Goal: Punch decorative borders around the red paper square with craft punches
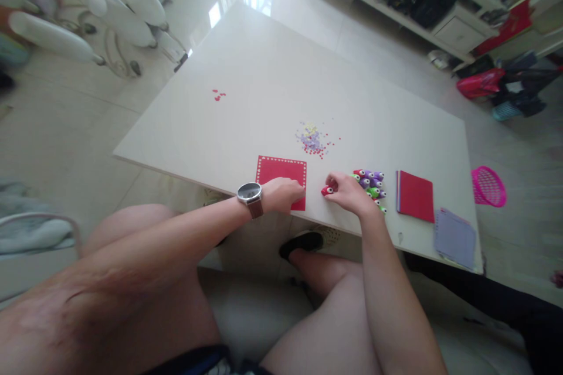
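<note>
A red paper square (280,173) with a border of small punched holes lies at the near edge of the white table (264,88). My left hand (284,194), a watch on its wrist, rests on the sheet's near right corner with the fingers curled against it. Just right of the sheet, my right hand (347,190) is closed on a small red paper punch (326,190) that sits on the table. Several more punches (372,186), purple, green and red, are clustered right behind that hand.
A pile of tiny punched paper bits (313,139) lies beyond the sheet, and a few red bits (218,94) sit further left. Red paper stack (416,195) and lilac sheets (455,238) lie right. A pink basket (488,186) is on the floor.
</note>
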### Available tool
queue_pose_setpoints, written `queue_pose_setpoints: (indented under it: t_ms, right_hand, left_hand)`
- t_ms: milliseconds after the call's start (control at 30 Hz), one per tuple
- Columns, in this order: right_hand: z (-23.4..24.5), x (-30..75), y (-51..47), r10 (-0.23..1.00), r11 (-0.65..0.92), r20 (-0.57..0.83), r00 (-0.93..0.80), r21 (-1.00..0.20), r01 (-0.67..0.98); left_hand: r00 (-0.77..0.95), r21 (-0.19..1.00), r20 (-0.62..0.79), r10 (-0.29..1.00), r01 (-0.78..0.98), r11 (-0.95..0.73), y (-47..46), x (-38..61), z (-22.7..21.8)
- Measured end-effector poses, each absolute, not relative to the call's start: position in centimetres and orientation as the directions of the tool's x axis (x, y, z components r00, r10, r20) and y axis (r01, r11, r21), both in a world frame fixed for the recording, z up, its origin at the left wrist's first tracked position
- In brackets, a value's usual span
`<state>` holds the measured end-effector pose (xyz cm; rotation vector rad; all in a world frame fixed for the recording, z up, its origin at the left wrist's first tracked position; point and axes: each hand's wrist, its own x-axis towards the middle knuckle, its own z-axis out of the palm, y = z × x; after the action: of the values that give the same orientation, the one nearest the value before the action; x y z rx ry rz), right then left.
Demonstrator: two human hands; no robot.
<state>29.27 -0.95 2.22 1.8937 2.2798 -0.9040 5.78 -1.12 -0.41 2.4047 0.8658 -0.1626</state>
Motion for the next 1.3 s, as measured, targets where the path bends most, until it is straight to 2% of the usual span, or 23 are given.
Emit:
queue_pose_setpoints:
  t_ms: [233,500,800,1033,1300]
  right_hand:
    - [2.0,29.0,-0.9,0.863,0.011,-0.420,-0.281,-0.540,0.841]
    - [2.2,28.5,-1.1,0.844,-0.017,-0.431,-0.320,-0.617,0.787]
    - [2.0,28.1,-1.0,0.820,-0.051,-0.436,-0.370,-0.700,0.712]
    - [2.2,27.9,-1.0,0.812,-0.074,-0.446,-0.376,-0.718,0.693]
    - [1.7,28.1,-1.0,0.763,-0.063,-0.472,-0.442,-0.734,0.676]
  left_hand:
    - [0.814,0.597,-0.249,0.525,0.556,-0.578,-0.1,5.1,-1.0]
    - [0.834,0.675,-0.219,0.506,0.504,-0.539,1.1,5.0,-0.9]
    - [0.823,0.682,-0.256,0.506,0.525,-0.509,1.2,5.0,-0.3]
    - [0.830,0.671,-0.248,0.499,0.519,-0.530,1.2,5.1,-0.5]
    - [0.802,0.630,-0.299,0.517,0.573,-0.525,1.1,5.2,-0.8]
